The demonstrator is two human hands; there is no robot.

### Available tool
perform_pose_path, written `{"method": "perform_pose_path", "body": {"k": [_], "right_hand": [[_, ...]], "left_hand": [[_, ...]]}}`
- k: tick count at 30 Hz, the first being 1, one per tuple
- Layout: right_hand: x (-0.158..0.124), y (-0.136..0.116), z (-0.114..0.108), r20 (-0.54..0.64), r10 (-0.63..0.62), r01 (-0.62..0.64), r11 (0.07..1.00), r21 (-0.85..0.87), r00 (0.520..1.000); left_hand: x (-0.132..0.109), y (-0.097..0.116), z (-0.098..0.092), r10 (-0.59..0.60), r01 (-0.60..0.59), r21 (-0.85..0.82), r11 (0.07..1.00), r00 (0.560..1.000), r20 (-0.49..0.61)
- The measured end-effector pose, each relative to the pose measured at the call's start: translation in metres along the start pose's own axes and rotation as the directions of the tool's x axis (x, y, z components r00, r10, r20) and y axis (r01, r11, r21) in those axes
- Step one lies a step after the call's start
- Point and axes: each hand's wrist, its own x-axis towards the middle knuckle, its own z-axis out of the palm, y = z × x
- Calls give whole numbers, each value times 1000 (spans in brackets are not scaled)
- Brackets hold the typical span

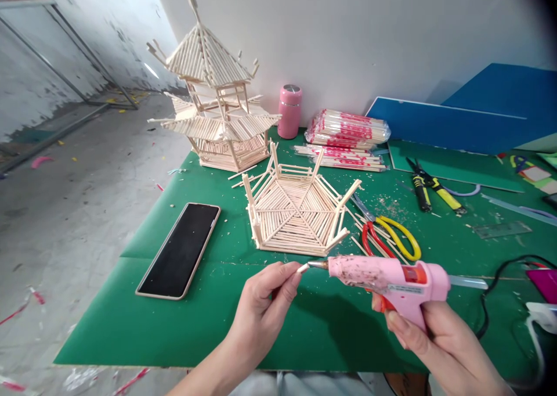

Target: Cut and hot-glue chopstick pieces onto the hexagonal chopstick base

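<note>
Between thumb and fingertips, my left hand (267, 303) pinches a short piece of wooden stick (303, 267). My right hand (429, 335) is wrapped round the handle of a pink glue gun (383, 277), with a finger at its orange trigger. The metal nozzle meets or nearly meets the end of the stick piece. A clear glue stick (467, 282) juts from the back of the gun. Just beyond my hands lies a six-sided base of wooden sticks (298, 210) with upright posts at its corners.
A finished-looking stick pagoda (217, 105) stands at the back left, beside a pink bottle (289, 111) and wrapped stick bundles (346, 135). A phone (179, 251) lies left. Scissors (387, 233), loose sticks, and yellow-black pliers (435, 190) are to the right, with a black cable (489, 303).
</note>
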Motion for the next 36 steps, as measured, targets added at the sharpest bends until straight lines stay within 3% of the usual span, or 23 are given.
{"method": "perform_pose_path", "body": {"k": [5,9,14,20,30,36], "right_hand": [[0,-7,1,23,1,-1,1000,11,1000],[2,-10,2,-8,37,-37,999,18,999],[3,-9,1,-13,18,-17,1000,12,1000],[-1,-16,6,-106,91,-85,995,59,990],[1,-19,7,-90,102,-96,993,66,991],[5,-12,2,-2,41,-41,999,14,999]], "left_hand": [[0,-6,0,96,-96,7,995,995,-6],[1,-5,0,107,-107,12,994,994,2],[1,-4,0,88,-88,-10,996,996,-13],[0,-6,1,62,-63,-36,997,998,-26],[1,-2,1,33,-33,-53,998,999,8],[0,-3,2,-16,19,-108,994,999,29]]}}
